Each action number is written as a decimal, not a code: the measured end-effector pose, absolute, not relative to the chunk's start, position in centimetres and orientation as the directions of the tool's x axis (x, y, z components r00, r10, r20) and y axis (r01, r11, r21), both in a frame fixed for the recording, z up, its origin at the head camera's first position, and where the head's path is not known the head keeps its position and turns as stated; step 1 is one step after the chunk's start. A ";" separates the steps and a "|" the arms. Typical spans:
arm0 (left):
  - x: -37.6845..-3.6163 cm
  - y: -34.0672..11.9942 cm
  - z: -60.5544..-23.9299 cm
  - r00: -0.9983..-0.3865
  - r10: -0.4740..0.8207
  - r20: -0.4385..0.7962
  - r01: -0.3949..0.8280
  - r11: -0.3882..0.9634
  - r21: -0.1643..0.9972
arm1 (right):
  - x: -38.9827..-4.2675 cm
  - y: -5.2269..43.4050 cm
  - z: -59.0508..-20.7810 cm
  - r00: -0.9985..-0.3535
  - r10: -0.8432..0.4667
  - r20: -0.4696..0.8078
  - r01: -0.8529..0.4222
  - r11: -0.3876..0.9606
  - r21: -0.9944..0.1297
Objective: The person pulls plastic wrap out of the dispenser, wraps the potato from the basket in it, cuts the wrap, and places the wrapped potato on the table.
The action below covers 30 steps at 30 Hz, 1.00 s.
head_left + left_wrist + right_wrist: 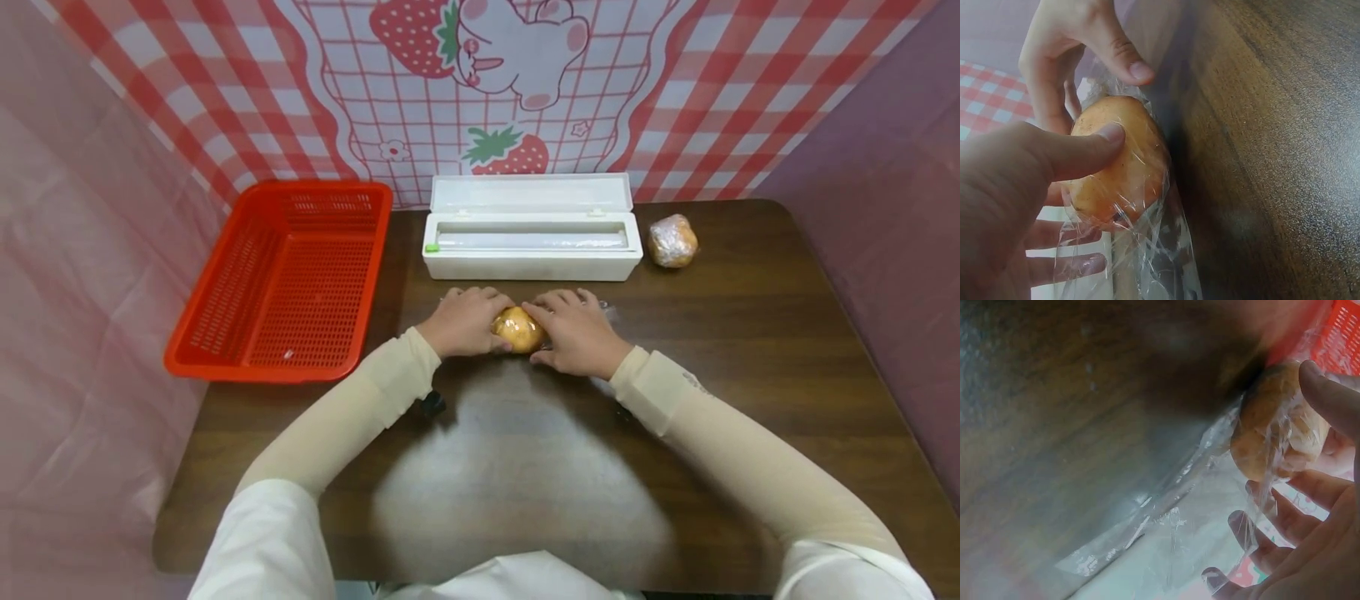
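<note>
In the head view, an orange (518, 328) is held between the left hand (463, 322) and the right hand (575, 332) on the dark tabletop (750, 350), just before a white cling-film dispenser (531, 227). A red basket (285, 279) stands at the left and a wrapped orange (672, 240) at the right.

In the left wrist view, the orange (1119, 159) is seen under cling film (1147, 250), pressed by the left thumb with fingers (1069, 265) curled behind.

In the right wrist view, the orange (1266, 422) is cupped by curled right-hand fingers (1291, 512) through film.
</note>
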<state>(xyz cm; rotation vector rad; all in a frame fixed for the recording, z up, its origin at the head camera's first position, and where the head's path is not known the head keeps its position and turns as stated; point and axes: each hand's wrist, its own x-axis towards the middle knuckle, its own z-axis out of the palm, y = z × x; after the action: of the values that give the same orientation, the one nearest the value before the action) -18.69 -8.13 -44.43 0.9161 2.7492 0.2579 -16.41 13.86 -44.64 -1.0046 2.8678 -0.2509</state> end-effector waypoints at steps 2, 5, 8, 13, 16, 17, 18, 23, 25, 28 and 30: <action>-18.7 -8.1 -44.4 -0.777 0.605 -0.174 0.559 0.790 0.250 | -16.4 13.8 -44.9 -0.779 -0.627 -0.034 -0.612 0.771 -0.177; -18.8 -8.1 -44.4 -0.779 0.594 -0.199 0.540 0.798 0.269 | -16.4 13.8 -45.2 -0.780 -0.624 -0.045 -0.610 0.774 -0.170; -18.8 -8.1 -44.5 -0.784 0.581 -0.219 0.514 0.805 0.297 | -16.5 13.8 -45.5 -0.782 -0.621 -0.050 -0.607 0.778 -0.161; -18.9 -8.0 -44.7 -0.784 0.580 -0.222 0.501 0.802 0.326 | -16.8 13.8 -45.4 -0.782 -0.621 -0.056 -0.607 0.779 -0.156; -18.9 -8.0 -44.6 -0.783 0.580 -0.225 0.500 0.802 0.328 | -17.1 13.8 -45.0 -0.773 -0.631 -0.074 -0.611 0.770 -0.181; -18.9 -8.0 -44.6 -0.782 0.579 -0.229 0.499 0.803 0.326 | -17.2 13.8 -45.0 -0.769 -0.634 -0.080 -0.613 0.767 -0.193; -19.0 -8.0 -44.5 -0.781 0.579 -0.234 0.499 0.804 0.324 | -17.3 13.8 -45.0 -0.766 -0.637 -0.087 -0.612 0.764 -0.206; -19.1 -8.0 -44.3 -0.775 0.572 -0.268 0.488 0.811 0.322 | -17.8 13.7 -44.7 -0.758 -0.639 -0.129 -0.597 0.760 -0.256; -19.1 -8.0 -44.3 -0.772 0.572 -0.277 0.485 0.811 0.327 | -17.9 13.7 -44.6 -0.755 -0.640 -0.144 -0.594 0.760 -0.263; -19.2 -8.1 -44.2 -0.765 0.577 -0.286 0.482 0.808 0.339 | -18.0 13.6 -44.3 -0.751 -0.641 -0.158 -0.593 0.760 -0.267; -19.2 -8.2 -44.1 -0.757 0.582 -0.296 0.481 0.804 0.349 | -18.0 13.6 -44.2 -0.749 -0.641 -0.169 -0.589 0.760 -0.273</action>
<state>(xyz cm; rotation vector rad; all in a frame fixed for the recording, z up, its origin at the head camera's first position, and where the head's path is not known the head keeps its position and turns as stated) -19.20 -8.15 -44.15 0.8010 2.5985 0.3550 -18.02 13.57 -44.24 -0.9631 2.7048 -0.2959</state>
